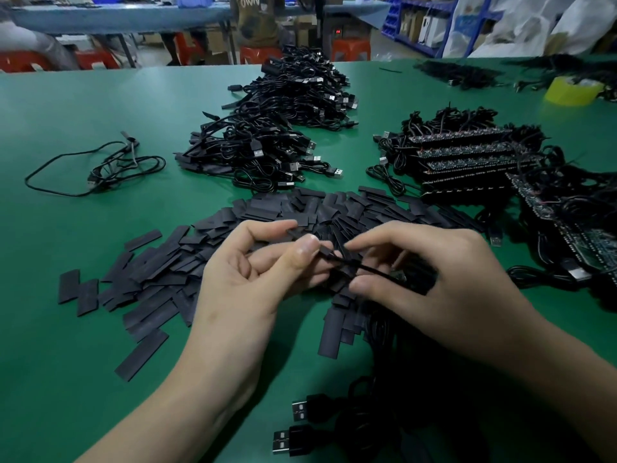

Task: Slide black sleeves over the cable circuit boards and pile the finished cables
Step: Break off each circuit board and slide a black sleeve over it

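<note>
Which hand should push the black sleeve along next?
Probably the left. The left hand already pinches the sleeve between thumb and finger, on the cable. The right hand grips that cable just beside it, so it looks better placed to hold steady.

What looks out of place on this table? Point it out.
A loose tangle of cable lies alone at the left of the green table, apart from the finished pile. Otherwise nothing stands out.
</note>
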A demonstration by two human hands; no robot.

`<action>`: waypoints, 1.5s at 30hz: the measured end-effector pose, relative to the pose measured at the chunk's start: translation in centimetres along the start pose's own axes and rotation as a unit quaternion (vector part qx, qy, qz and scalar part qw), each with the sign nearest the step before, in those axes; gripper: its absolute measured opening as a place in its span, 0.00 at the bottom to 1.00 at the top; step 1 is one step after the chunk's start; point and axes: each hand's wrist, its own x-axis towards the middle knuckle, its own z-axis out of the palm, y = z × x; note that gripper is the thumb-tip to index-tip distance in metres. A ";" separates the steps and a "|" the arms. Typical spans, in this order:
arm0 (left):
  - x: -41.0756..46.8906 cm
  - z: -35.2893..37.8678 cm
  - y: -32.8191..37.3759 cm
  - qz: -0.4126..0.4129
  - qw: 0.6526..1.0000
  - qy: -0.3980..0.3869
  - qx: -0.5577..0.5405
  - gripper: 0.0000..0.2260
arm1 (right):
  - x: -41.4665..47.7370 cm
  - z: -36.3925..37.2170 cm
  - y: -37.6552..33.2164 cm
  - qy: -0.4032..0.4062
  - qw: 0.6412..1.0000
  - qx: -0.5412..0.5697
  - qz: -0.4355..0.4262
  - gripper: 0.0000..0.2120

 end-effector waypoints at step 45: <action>0.9 -1.7 -1.1 0.096 0.932 -0.057 0.345 0.04 | 8.4 -1.2 -0.5 -0.185 0.964 -0.192 0.014 0.10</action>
